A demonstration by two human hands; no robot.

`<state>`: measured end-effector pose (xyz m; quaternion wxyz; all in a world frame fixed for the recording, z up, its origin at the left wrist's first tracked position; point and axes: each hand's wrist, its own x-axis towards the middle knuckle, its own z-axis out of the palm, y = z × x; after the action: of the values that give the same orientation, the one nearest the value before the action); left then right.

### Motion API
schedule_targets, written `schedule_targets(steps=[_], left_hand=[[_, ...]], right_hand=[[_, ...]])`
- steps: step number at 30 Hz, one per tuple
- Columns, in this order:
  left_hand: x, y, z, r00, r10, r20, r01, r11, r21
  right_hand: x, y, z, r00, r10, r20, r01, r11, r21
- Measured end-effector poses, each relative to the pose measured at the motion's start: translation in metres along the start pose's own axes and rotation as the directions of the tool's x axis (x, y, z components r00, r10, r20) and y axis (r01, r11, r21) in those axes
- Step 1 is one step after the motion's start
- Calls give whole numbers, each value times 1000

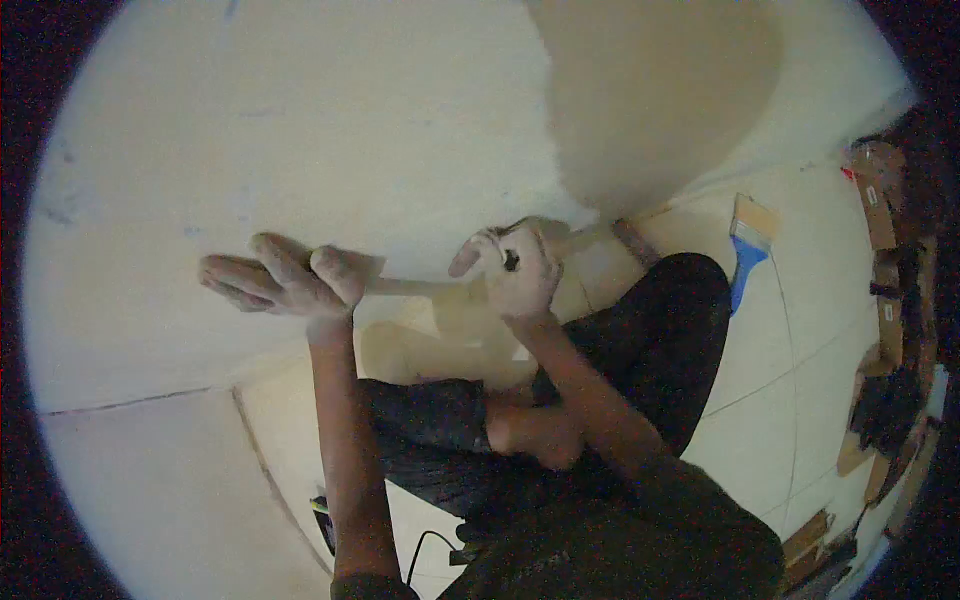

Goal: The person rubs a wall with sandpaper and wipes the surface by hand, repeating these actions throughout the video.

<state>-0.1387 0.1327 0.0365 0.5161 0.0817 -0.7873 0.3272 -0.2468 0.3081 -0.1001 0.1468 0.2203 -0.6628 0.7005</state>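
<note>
**Fingers stretched out on the left, curled on the right, both dusted white**

Head view: left hand [285, 280] out at the pale wall [350, 120], fingers long and slightly parted, released rather than clenched. Probably placed so for a feel of the surface or for balance; firm contact impossible to tell. Right hand [528, 275] nearer the middle, by the foot of the same wall, fingers bent inward. Perhaps curled around something small, but too blurred to tell; a dark spot visible among the knuckles. Between the two, a greyish strip, either shadow or object.

Wall directly ahead, with a broad tan patch [660, 90] above and to the right of the right hand, damp or merely shaded, unclear which. Legs folded close below, likely for a low, steady reach.

Off to the right, on the tiled floor [760, 400], a brush [748, 245] with blue handle and pale bristles, just beyond the dark-clothed knee [690, 300]. Handy there, though with that knee in the way of a straight reach. Farther right, cardboard boxes [874, 208] crowded along the edge. Low down near the left forearm [350, 450], a black cable [418, 550], a possible snag for a shifting leg.
</note>
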Motion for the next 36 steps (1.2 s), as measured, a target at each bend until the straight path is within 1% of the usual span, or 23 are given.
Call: schedule_targets(steps=[1,2,4,6,9,10,11,12,14,16,17,19,21,22,23,24,26,28,30,33,34,36], left_hand=[[1,-2,-3,1000,-4,-15,4,1000,-14],[1,-5,-2,1000,2,-15,-2,1000,-31],[-2,-7,-3,1000,9,-1,-9,998,-64],[-1,-9,-4,999,36,18,-36,999,-16],[6,-5,-5,999,40,24,-40,999,8],[7,-9,-7,999,35,30,-36,999,7],[6,-12,-9,999,31,40,-32,999,11],[4,-9,-13,996,21,91,-25,999,42],[5,-10,-14,995,46,91,-49,998,38],[13,-6,-9,997,37,69,-39,999,32],[14,-5,-11,996,37,79,-39,999,20],[2,-4,-14,995,20,99,-23,999,27],[-10,0,-8,995,1,97,-6,999,44],[-10,0,-10,994,9,112,-13,999,36],[-11,3,-9,994,5,111,-9,1000,30],[-5,4,-8,994,-1,108,-2,1000,21],[-10,6,-6,994,-2,110,0,1000,16],[-12,6,-8,993,14,118,-17,1000,26],[-21,2,-11,991,19,131,-24,999,39],[-17,6,-4,995,27,93,-29,999,18],[-20,5,-8,994,40,102,-42,999,14],[-29,5,-11,994,27,110,-31,999,34]], right_hand=[[-1,-8,-3,1000,-27,10,27,998,-62],[2,-8,-5,999,-43,-23,42,999,-26],[3,0,-3,998,23,-55,-23,1000,5],[11,3,-1,993,72,-97,-69,997,41],[1,0,-8,1000,25,-18,-25,999,-26],[3,-3,-5,997,39,-71,-36,999,40],[7,-2,-1,996,58,-66,-52,995,86],[13,3,-1,995,82,-60,-73,988,138],[11,-9,-3,994,27,-108,-15,994,108],[5,-13,-6,998,55,0,-55,998,-1],[-3,-12,-6,994,93,57,-90,994,-60],[13,-14,-6,988,156,-8,-153,978,142],[6,-2,-1,991,129,-22,-124,981,152],[-4,4,0,997,74,-4,-73,996,59],[-6,15,0,1000,26,0,-26,1000,11],[6,10,-5,1000,-22,4,22,999,-36],[6,5,-13,1000,-25,-4,25,999,-39],[14,-2,-9,985,157,-78,-139,970,201],[2,10,-4,998,60,-18,-55,983,177],[-22,16,0,997,66,31,-62,993,-101],[-14,8,-5,995,95,1,-95,994,45],[2,-5,-10,964,265,15,-261,936,238]])
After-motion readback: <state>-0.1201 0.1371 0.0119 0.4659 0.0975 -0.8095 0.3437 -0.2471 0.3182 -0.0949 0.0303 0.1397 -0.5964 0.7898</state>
